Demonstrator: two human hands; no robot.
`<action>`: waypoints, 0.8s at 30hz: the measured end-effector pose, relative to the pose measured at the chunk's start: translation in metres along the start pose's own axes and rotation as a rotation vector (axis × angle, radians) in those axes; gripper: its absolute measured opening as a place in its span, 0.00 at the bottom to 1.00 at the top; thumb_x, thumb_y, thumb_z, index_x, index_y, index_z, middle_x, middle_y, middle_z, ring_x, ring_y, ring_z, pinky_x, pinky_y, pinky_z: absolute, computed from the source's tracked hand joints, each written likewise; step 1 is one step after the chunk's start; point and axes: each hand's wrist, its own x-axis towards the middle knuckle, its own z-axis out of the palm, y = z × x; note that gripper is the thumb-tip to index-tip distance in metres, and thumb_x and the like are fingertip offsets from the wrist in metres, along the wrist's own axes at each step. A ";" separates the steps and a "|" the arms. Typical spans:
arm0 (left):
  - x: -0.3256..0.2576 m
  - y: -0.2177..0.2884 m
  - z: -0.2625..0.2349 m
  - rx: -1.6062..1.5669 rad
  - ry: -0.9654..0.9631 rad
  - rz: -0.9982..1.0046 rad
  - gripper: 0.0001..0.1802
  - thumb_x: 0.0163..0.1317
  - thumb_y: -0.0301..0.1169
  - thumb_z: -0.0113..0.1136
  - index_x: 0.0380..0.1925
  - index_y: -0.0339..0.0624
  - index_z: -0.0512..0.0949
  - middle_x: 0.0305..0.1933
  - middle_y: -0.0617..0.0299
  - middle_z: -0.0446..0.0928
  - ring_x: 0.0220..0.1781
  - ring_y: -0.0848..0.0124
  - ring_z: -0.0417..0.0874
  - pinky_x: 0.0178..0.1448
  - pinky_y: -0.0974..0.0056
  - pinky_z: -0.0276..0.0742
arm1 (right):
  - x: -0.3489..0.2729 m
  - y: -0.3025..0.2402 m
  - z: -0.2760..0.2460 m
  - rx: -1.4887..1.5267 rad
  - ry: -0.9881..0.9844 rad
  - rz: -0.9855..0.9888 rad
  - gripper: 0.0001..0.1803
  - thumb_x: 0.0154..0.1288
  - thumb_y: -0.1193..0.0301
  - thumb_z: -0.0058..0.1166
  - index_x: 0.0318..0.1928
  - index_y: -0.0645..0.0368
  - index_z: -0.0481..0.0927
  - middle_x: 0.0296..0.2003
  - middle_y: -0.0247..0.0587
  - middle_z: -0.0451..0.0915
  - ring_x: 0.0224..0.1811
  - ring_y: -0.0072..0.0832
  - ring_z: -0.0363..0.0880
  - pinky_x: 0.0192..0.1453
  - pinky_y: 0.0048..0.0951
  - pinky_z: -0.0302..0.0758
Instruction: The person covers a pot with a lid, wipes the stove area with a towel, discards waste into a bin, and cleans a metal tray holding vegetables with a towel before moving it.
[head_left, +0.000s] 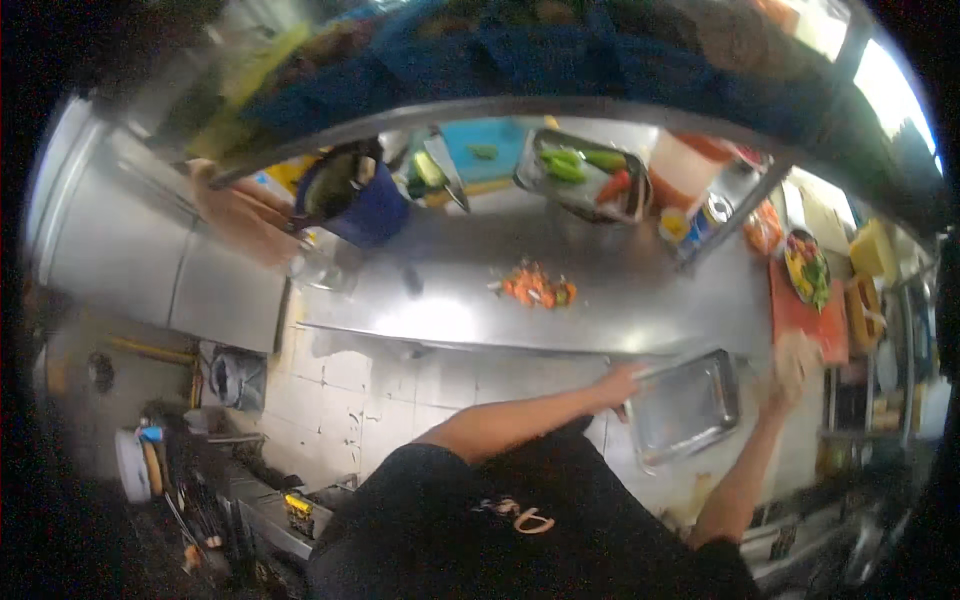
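My left hand [622, 382] grips the near left corner of an empty rectangular steel tray [690, 408], which is held just below the front edge of the steel counter [440, 300]. My right hand [792, 362] is raised at the tray's right side, beside a red cutting board [808, 318]. It is blurred, and whether it holds anything cannot be told. A small pile of chopped orange vegetable pieces [535, 285] lies on the counter beyond my left hand.
Across the counter a person in a blue apron [365, 200] stands by a cleaver [446, 168] and a blue-green board [490, 145]. A steel pan of green and red vegetables [585, 175] sits at the back. A plate of vegetables [806, 266] rests on the red board. White tiled floor [370, 400] lies below.
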 end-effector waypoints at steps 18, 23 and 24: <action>-0.193 -0.152 -0.266 -0.061 0.606 0.193 0.24 0.54 0.27 0.43 0.55 0.39 0.60 0.38 0.54 0.69 0.31 0.66 0.73 0.17 0.65 0.74 | 0.054 -0.326 0.219 0.283 -0.383 0.403 0.28 0.50 0.59 0.50 0.53 0.54 0.68 0.54 0.52 0.64 0.57 0.48 0.59 0.60 0.45 0.56; -0.207 -0.110 -0.259 -0.438 0.745 0.165 0.30 0.52 0.25 0.44 0.58 0.40 0.55 0.35 0.55 0.70 0.30 0.68 0.72 0.17 0.65 0.73 | 0.061 -0.361 0.216 0.531 -0.501 0.352 0.25 0.49 0.67 0.50 0.52 0.51 0.69 0.55 0.51 0.63 0.57 0.48 0.59 0.61 0.46 0.55; -0.215 -0.101 -0.257 -0.552 0.791 0.149 0.31 0.52 0.25 0.45 0.59 0.40 0.53 0.35 0.55 0.70 0.30 0.68 0.72 0.17 0.64 0.73 | 0.062 -0.372 0.204 0.641 -0.512 0.316 0.24 0.49 0.70 0.49 0.51 0.50 0.69 0.55 0.51 0.63 0.57 0.48 0.59 0.60 0.45 0.56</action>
